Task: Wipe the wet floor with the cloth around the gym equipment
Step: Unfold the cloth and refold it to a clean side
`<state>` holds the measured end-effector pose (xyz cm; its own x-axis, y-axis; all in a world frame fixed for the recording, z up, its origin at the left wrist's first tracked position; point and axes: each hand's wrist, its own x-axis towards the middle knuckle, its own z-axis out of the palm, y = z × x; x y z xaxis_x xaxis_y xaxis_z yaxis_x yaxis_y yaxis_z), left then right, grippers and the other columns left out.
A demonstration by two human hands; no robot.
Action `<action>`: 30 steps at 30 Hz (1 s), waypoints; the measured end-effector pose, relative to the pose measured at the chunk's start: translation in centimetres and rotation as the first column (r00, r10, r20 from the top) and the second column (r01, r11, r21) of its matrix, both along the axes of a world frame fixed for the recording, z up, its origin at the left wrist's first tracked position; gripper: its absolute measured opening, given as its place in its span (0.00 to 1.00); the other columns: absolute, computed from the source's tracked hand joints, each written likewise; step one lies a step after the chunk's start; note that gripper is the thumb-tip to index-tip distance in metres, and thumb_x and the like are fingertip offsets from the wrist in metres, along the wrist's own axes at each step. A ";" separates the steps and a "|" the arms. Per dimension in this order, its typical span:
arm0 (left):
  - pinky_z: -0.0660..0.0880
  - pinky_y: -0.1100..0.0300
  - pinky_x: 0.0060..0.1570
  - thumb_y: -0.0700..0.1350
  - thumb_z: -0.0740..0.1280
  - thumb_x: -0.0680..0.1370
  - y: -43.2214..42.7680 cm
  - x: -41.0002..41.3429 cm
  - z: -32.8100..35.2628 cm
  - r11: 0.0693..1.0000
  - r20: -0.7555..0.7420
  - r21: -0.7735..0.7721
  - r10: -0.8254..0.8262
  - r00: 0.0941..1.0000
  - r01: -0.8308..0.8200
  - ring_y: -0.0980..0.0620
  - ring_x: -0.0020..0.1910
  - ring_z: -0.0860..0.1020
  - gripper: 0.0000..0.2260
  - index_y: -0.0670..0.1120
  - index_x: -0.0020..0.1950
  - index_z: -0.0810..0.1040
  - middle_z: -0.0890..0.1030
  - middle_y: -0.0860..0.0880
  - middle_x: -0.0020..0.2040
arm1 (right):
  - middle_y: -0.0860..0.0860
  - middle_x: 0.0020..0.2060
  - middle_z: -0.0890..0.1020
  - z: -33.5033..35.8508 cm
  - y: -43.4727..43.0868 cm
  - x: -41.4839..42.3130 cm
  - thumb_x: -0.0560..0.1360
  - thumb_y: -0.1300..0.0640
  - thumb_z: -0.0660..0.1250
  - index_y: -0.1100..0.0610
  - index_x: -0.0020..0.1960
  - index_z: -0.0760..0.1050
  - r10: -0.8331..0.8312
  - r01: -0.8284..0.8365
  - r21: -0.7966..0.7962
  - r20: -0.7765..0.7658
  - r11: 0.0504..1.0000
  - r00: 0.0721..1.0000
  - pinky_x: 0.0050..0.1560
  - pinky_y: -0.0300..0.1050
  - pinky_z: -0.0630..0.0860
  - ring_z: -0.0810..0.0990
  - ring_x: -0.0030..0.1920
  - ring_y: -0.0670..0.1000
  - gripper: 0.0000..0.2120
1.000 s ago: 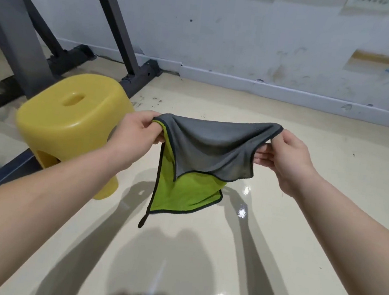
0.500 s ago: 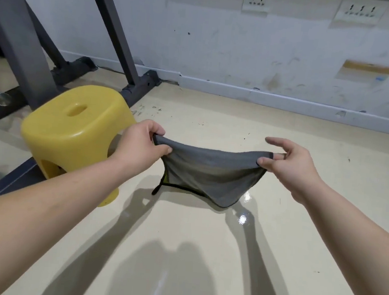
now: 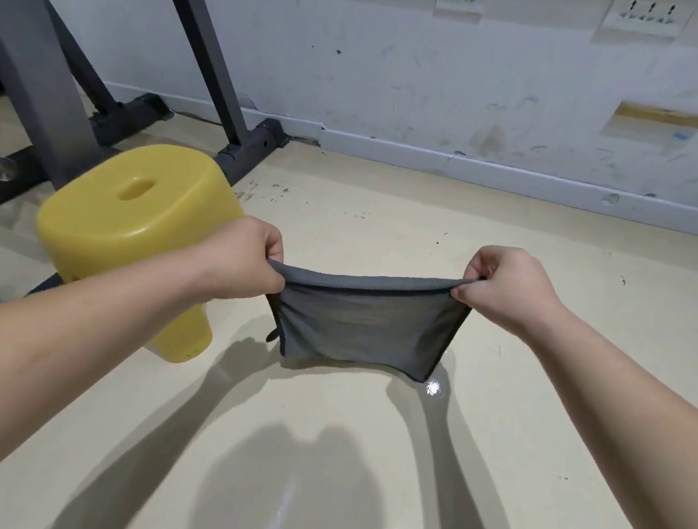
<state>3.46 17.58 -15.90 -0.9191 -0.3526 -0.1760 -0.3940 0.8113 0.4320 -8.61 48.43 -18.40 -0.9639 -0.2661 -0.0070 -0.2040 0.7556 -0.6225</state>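
A grey cloth (image 3: 360, 325) hangs folded in front of me, stretched flat between both hands above the glossy beige floor (image 3: 363, 457). My left hand (image 3: 238, 264) pinches its upper left corner and my right hand (image 3: 507, 290) pinches its upper right corner, fingers curled. Only the grey side shows; the green side is hidden. The floor shines with wet reflections below the cloth and near the bottom edge. The dark gym equipment frame (image 3: 231, 142) stands at the back left against the wall.
A yellow plastic stool (image 3: 137, 235) stands just left of my left forearm, beside the frame's floor bar. A metal tube end (image 3: 0, 167) pokes in from the far left. The white wall and skirting (image 3: 517, 182) close off the back.
The cloth went from half open with its green side showing to a flat grey fold pulled taut. Both hands drew apart and my right fingers closed on the corner.
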 end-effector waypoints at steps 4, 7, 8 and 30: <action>0.67 0.57 0.33 0.35 0.68 0.72 0.3 0.8 3.7 0.964 0.076 0.265 -0.037 0.996 0.015 0.48 0.35 0.67 0.11 0.47 0.34 0.71 0.69 0.48 0.33 | 0.53 0.35 0.75 2.3 0.3 0.2 0.73 0.65 0.71 0.57 0.39 0.71 0.143 -0.052 -0.318 0.270 0.947 0.952 0.37 0.46 0.73 0.73 0.36 0.53 0.10; 0.74 0.57 0.28 0.34 0.65 0.68 0.2 1.1 5.6 0.865 0.139 0.500 -0.038 0.990 -0.037 0.44 0.35 0.71 0.08 0.46 0.34 0.71 0.70 0.44 0.36 | 0.52 0.32 0.72 2.3 0.7 0.3 0.74 0.67 0.68 0.53 0.37 0.69 0.200 0.003 -0.457 0.395 0.889 0.897 0.28 0.42 0.69 0.71 0.31 0.52 0.14; 0.73 0.57 0.26 0.36 0.65 0.64 0.1 1.2 5.8 0.837 0.153 0.545 -0.040 0.987 -0.051 0.44 0.34 0.70 0.06 0.44 0.35 0.71 0.69 0.44 0.36 | 0.51 0.30 0.71 2.1 0.8 0.3 0.73 0.67 0.68 0.52 0.35 0.68 0.207 0.038 -0.492 0.433 0.870 0.877 0.28 0.42 0.63 0.69 0.30 0.51 0.15; 0.78 0.48 0.42 0.47 0.65 0.80 -2.0 2.6 -16.3 0.913 0.072 -0.203 -0.348 0.935 0.355 0.45 0.42 0.79 0.06 0.52 0.48 0.82 0.84 0.53 0.40 | 0.45 0.35 0.86 -11.0 -0.5 1.6 0.71 0.63 0.72 0.50 0.39 0.87 0.259 -0.363 0.103 0.526 0.926 0.810 0.43 0.37 0.76 0.81 0.39 0.45 0.09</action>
<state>6.08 15.61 -32.16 -0.9852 -0.0402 -0.1667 -0.0783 0.9702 0.2292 -6.97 47.89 -29.40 -0.6810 -0.4945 -0.5402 -0.1531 0.8175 -0.5553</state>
